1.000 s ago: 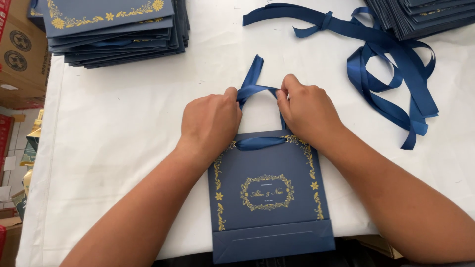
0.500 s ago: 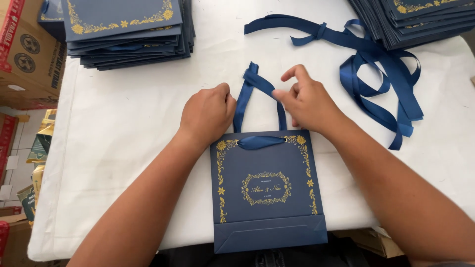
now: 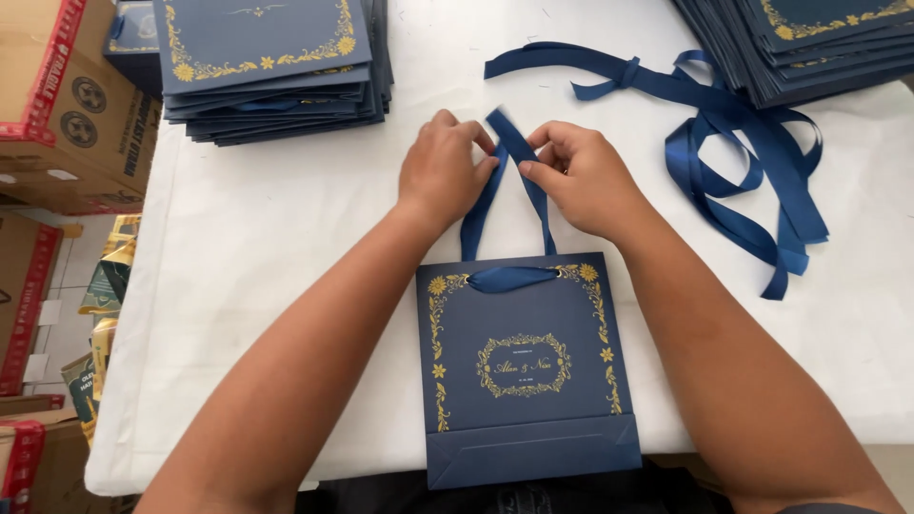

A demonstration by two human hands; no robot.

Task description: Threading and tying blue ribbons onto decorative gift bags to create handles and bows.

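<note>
A flat navy paper gift bag (image 3: 528, 366) with gold floral print lies on the white table (image 3: 286, 266) at the near edge. A navy satin ribbon (image 3: 509, 205) runs through its top holes and up away from me. My left hand (image 3: 443, 171) pinches the left strand and my right hand (image 3: 581, 176) pinches the right strand. The two strands cross between my fingertips, above the bag's top edge.
A stack of matching navy bags (image 3: 271, 67) sits at the far left, another stack (image 3: 809, 43) at the far right. Loose navy ribbons (image 3: 743, 162) lie tangled to the right. Cardboard boxes (image 3: 67, 105) stand off the table's left side.
My hands have drawn the ribbon ends farther from the bag and crossed them. The view has shifted, so the bag now lies lower and the stacks nearer.
</note>
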